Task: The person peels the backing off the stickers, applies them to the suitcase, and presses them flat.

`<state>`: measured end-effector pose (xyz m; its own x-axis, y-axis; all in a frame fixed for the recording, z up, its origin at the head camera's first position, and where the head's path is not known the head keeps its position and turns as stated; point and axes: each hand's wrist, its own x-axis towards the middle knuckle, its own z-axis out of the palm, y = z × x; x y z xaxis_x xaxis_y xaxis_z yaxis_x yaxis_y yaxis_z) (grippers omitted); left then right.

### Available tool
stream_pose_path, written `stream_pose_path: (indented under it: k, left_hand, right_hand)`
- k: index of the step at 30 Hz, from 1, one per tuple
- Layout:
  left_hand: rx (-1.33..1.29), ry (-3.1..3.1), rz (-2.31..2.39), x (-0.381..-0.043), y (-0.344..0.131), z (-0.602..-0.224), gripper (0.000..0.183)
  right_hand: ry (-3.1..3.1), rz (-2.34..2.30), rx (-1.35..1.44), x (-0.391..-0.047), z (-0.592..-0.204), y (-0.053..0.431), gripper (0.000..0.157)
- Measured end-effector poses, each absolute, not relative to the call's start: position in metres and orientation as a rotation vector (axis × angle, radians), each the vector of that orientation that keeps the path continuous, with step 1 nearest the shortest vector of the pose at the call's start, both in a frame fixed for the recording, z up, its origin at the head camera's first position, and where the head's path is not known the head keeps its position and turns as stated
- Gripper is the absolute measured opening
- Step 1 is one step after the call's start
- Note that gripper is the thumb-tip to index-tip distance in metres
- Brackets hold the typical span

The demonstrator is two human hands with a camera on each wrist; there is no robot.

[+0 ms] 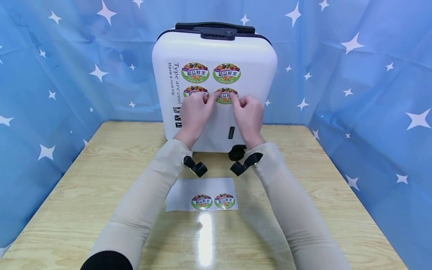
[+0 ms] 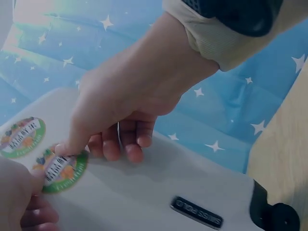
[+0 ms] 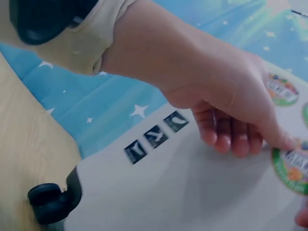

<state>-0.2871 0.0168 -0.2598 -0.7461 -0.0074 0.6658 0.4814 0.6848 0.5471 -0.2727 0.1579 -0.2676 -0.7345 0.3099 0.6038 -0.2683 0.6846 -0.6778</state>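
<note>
An upright white suitcase (image 1: 216,48) carries several oval fresh-fruit stickers. Both thumbs press on the lower right sticker (image 1: 227,99), which lies against the shell. My left hand (image 1: 195,116) touches its left edge and partly covers the lower left sticker (image 1: 195,89). On the right edge rests the thumb of my right hand (image 1: 249,114). In the left wrist view the right hand (image 2: 125,91) has its other fingers loosely bent below the thumb. The left hand (image 3: 211,72) looks much the same in the right wrist view. Two upper stickers, left (image 1: 195,72) and right (image 1: 227,73), sit above.
A white backing sheet (image 1: 180,193) with two stickers lies on the wooden table (image 1: 111,165) before the suitcase. A black wheel (image 1: 237,153) shows at the suitcase's base, and a black handle (image 1: 216,25) on top. Blue starry cloth (image 1: 125,48) hangs behind and at both sides.
</note>
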Motion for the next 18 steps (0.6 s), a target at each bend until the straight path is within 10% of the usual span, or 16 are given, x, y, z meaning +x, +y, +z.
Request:
stream_pose_path:
  k: [18]
  left_hand:
    - [-0.394,-2.231,-1.052,-0.289,0.013,-0.306,0.047]
  right_hand:
    - [-2.246,1.017,-0.085,-0.269,-0.301,0.159,0.045]
